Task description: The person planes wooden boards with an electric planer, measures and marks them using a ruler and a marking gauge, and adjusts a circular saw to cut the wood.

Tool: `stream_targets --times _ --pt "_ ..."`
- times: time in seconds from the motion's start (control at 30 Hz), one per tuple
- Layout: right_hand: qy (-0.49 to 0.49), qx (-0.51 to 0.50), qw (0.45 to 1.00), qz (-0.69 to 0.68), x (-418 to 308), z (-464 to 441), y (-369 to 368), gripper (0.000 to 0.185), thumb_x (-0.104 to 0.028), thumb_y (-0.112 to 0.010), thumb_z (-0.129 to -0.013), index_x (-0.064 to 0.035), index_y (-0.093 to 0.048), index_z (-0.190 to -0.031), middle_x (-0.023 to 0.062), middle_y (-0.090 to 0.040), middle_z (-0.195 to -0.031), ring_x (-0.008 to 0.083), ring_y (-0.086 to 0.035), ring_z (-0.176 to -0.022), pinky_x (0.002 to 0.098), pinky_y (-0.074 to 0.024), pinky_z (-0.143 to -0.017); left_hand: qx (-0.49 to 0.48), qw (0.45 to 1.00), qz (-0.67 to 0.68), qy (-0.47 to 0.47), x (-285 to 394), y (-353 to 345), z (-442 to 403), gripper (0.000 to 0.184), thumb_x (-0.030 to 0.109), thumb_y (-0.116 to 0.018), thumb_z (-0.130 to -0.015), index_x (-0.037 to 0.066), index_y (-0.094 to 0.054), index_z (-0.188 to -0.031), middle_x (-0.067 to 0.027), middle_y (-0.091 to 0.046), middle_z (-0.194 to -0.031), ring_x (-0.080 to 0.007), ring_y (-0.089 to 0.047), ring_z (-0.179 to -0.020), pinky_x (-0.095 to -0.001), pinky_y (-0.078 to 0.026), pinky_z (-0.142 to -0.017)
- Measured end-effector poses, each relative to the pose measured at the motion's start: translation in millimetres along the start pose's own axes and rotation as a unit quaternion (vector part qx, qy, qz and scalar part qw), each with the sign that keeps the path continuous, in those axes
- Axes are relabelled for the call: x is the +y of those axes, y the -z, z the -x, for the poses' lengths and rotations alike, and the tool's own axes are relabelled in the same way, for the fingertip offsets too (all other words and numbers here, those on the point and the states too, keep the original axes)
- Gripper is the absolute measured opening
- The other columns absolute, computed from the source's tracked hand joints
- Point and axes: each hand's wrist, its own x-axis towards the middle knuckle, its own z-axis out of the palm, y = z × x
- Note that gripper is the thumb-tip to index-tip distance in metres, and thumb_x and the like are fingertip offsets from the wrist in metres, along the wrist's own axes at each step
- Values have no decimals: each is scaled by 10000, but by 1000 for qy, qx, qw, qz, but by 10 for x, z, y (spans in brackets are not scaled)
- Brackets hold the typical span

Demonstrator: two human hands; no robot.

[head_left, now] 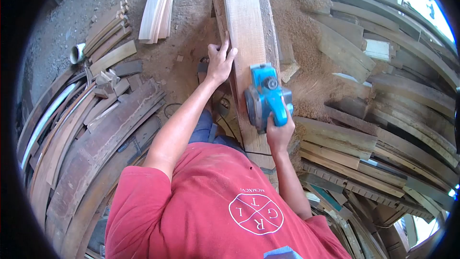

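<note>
One planer [262, 97]: my right grip [280, 133] clamped on it; probably mid-pass, advancing needs level pressure.
Board [244, 24]: beneath planer; my left grip [220, 63], fingers apart, at its edge.

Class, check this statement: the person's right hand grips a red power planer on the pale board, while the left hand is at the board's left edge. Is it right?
Not quite: the power planer is blue, not red, as the head view shows. The right hand does grip it on the pale board, with the left hand at the board's left edge.
</note>
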Motion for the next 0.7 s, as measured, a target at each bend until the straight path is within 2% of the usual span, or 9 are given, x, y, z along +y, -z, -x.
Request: stream_targets --times 0.1,0.17,0.2,0.3,0.33,0.5,0.57,0.6,0.7 --pt "26 15 999 -11 -195 -377 -112 588 -18 -701 -897 -76 -629 -1478 273 -765 -1060 334 -789 -1008 437 -581 -856 10 1000 6 -7 -23 -16 1 710 435 -590 -1071 147 -367 -1681 -218 -473 -1130 -344 -452 -1089 -429 -397 -1059" --pt "38 8 999 -19 -349 -622 -177 578 -17 -707 -894 -67 -639 -1465 270 -766 -1067 322 -788 -1018 433 -576 -867 -9 1000 24 -14 -3 45 12 676 386 -576 -1078 164 -369 -1681 -225 -460 -1129 -373 -470 -1074 -436 -411 -1058" --pt "52 28 998 -25 -481 -735 -231 457 -19 -715 -900 10 -683 -1355 206 -754 -953 233 -733 -844 386 -551 -800 -8 1000 23 -11 5 75 14 676 386 -576 -1078 164 -369 -1681 -225 -460 -1129 -373 -470 -1074 -436 -411 -1058" --pt "79 37 996 -7 -707 -1134 -358 419 -31 -716 -899 17 -695 -1315 205 -753 -955 233 -726 -827 389 -548 -793 -32 999 14 -8 77 152 3 671 366 -569 -1081 155 -360 -1684 -225 -456 -1131 -372 -470 -1082 -433 -413 -1056" --pt "122 55 991 11 -738 -1292 -417 359 -38 -719 -895 27 -719 -1248 201 -756 -929 228 -717 -793 388 -548 -782 -50 999 11 5 108 184 0 677 358 -566 -1082 157 -345 -1689 -229 -454 -1138 -376 -473 -1079 -436 -413 -1059" --pt "112 60 992 14 -1038 -1878 -604 258 -50 -718 -883 11 -764 -1129 189 -759 -862 218 -720 -762 389 -551 -761 -76 997 4 18 173 234 -14 706 345 -566 -1081 162 -294 -1707 -243 -443 -1162 -394 -477 -1075 -447 -418 -1062" --pt "88 39 995 12 -1209 -2061 -638 377 -88 -705 -862 -68 -759 -1234 257 -756 -1032 438 -744 -982 484 -568 -869 -85 996 -9 10 192 257 -7 720 343 -564 -1083 164 -268 -1714 -247 -436 -1169 -408 -476 -1087 -459 -424 -1062" --pt "87 49 995 -7 -1348 -2137 -665 280 -109 -704 -861 -51 -781 -1124 253 -761 -977 442 -748 -952 484 -571 -852 -84 996 -9 14 203 272 -6 720 343 -564 -1083 164 -268 -1714 -247 -436 -1169 -408 -476 -1087 -459 -424 -1062" --pt "105 64 992 41 -1577 -2464 -769 232 -114 -700 -863 -52 -787 -1068 257 -761 -940 449 -749 -929 488 -577 -828 -101 994 7 27 221 280 -2 730 364 -564 -1082 156 -264 -1715 -248 -437 -1167 -415 -478 -1091 -469 -432 -1057"
